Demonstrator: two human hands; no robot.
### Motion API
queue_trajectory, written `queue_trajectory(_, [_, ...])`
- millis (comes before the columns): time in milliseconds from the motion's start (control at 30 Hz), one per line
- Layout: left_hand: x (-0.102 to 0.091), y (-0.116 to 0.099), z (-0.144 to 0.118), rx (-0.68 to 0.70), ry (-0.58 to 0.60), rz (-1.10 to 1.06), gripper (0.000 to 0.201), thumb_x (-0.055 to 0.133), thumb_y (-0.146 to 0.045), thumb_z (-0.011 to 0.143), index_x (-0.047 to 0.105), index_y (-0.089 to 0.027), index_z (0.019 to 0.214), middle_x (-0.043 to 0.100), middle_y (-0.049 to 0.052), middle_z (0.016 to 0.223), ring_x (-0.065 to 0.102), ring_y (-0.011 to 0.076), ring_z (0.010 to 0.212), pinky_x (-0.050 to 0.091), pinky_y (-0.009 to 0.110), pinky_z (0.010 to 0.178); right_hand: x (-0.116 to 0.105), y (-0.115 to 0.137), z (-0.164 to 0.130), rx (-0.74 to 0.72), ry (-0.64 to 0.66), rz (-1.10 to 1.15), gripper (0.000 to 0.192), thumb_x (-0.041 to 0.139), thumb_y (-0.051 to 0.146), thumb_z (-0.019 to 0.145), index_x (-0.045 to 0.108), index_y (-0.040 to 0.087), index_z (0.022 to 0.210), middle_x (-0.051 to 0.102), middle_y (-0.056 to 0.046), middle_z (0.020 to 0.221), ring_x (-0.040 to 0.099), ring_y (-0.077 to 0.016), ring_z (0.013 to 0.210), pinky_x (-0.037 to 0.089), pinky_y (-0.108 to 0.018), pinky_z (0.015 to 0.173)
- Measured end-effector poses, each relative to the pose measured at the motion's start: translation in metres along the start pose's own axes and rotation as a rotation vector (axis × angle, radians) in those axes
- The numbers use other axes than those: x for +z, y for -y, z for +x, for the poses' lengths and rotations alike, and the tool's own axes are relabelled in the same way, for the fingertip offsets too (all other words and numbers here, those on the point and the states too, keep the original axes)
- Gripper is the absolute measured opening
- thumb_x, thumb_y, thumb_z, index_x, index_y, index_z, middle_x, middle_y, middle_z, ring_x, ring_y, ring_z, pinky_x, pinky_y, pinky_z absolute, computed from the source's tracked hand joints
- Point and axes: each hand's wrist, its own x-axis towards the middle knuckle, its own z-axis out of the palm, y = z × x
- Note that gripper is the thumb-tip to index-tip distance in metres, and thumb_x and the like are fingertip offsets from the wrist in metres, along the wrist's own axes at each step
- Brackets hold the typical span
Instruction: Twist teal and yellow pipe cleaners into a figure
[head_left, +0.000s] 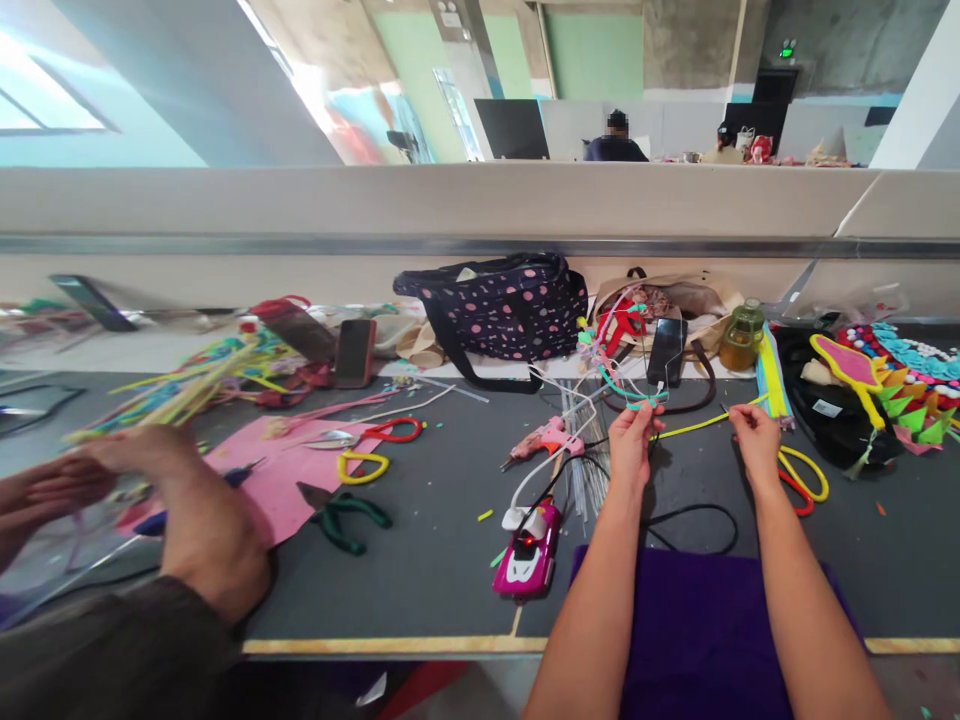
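Yellow pipe cleaner (701, 424) stretched between two hands above a dark grey work table (435, 570).

No brand, label or writing is legible in this view. The left hand (632, 440) is closed, pinching a teal pipe-cleaner loop (628, 392) together with the near end of the yellow strand; the right hand (754, 436) is closed, pinching the strand's other end just above the table. Just right of it lie yellow-handled scissors (804, 478); a pink glue gun (544, 440) and a pink toy car (527, 558) lie to the left. At far left a co-worker's hands (112, 470) grip a bundle of coloured pipe cleaners (187, 385).
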Motion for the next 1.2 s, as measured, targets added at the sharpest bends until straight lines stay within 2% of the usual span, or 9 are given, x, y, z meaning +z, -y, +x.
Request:
queue_trajectory(133, [0.000, 0.000, -0.001, -0.010, -0.009, -0.007, 0.031, 0.081, -0.035, 0.062, 0.070, -0.015, 0.082, 0.069, 0.003, 0.076, 0.056, 0.0058, 0.054, 0.048, 0.022, 0.060, -0.021, 0.002, 0.004, 0.008, -0.140, -0.132, 0.028, 0.060, 0.040, 0.072, 0.068, 0.015, 0.079, 0.068, -0.009, 0.073, 0.057, -0.0214, 0.068, 0.041, -0.032, 0.066])
queue_trajectory(200, [0.001, 0.002, -0.001, -0.021, -0.016, -0.013, 0.031, 0.081, -0.035, 0.061, 0.070, -0.014, 0.082, 0.069, 0.003, 0.076, 0.055, 0.0058, 0.054, 0.047, 0.022, 0.060, -0.034, 0.001, 0.008, 0.011, -0.293, -0.345, 0.026, 0.055, 0.037, 0.075, 0.068, 0.015, 0.081, 0.070, -0.011, 0.076, 0.058, -0.0227, 0.068, 0.039, -0.032, 0.065])
queue_trajectory(300, [0.001, 0.003, -0.001, -0.035, -0.018, -0.020, 0.032, 0.082, -0.035, 0.060, 0.071, -0.014, 0.081, 0.070, 0.004, 0.076, 0.055, 0.0061, 0.054, 0.047, 0.022, 0.060, -0.047, -0.001, 0.013, 0.042, -0.371, -0.491, 0.024, 0.053, 0.034, 0.077, 0.068, 0.016, 0.084, 0.071, -0.011, 0.078, 0.059, -0.0237, 0.068, 0.036, -0.032, 0.063])
queue_trajectory(433, [0.002, 0.004, -0.002, -0.061, 0.005, -0.011, 0.032, 0.082, -0.035, 0.061, 0.072, -0.013, 0.083, 0.070, 0.005, 0.076, 0.056, 0.0067, 0.055, 0.047, 0.022, 0.060, -0.049, -0.005, 0.016, 0.041, -0.340, -0.533, 0.024, 0.053, 0.033, 0.078, 0.068, 0.017, 0.089, 0.070, -0.011, 0.081, 0.058, -0.0239, 0.069, 0.035, -0.032, 0.063])
queue_trajectory(600, [0.002, 0.005, -0.003, -0.077, 0.041, -0.002, 0.034, 0.082, -0.036, 0.062, 0.073, -0.013, 0.085, 0.070, 0.006, 0.078, 0.055, 0.0071, 0.056, 0.047, 0.023, 0.062, -0.046, -0.008, 0.018, -0.033, -0.305, -0.579, 0.032, 0.054, 0.033, 0.076, 0.067, 0.014, 0.098, 0.066, -0.014, 0.088, 0.057, -0.0252, 0.079, 0.038, -0.034, 0.070])
queue_trajectory(833, [0.002, 0.007, -0.003, -0.066, 0.067, 0.015, 0.036, 0.082, -0.037, 0.061, 0.073, -0.013, 0.087, 0.071, 0.007, 0.080, 0.056, 0.0075, 0.057, 0.047, 0.022, 0.060, -0.048, -0.011, 0.020, -0.039, -0.281, -0.532, 0.033, 0.055, 0.033, 0.074, 0.066, 0.013, 0.098, 0.066, -0.012, 0.086, 0.057, -0.0254, 0.082, 0.041, -0.036, 0.076])
queue_trajectory(1033, [0.001, 0.004, -0.002, -0.051, 0.030, -0.015, 0.035, 0.082, -0.035, 0.061, 0.072, -0.013, 0.086, 0.070, 0.006, 0.079, 0.056, 0.0073, 0.056, 0.047, 0.022, 0.059, -0.045, -0.009, 0.020, 0.009, -0.286, -0.451, 0.032, 0.056, 0.031, 0.073, 0.066, 0.013, 0.099, 0.068, -0.010, 0.082, 0.061, -0.0228, 0.072, 0.044, -0.033, 0.071])
queue_trajectory(1200, [-0.002, -0.001, 0.001, 0.000, -0.029, -0.082, 0.032, 0.082, -0.033, 0.062, 0.070, -0.013, 0.084, 0.070, 0.004, 0.078, 0.055, 0.0061, 0.054, 0.047, 0.022, 0.058, -0.043, -0.007, 0.019, -0.018, -0.267, -0.406, 0.030, 0.055, 0.031, 0.075, 0.067, 0.012, 0.095, 0.069, -0.011, 0.084, 0.061, -0.0211, 0.070, 0.045, -0.030, 0.069])
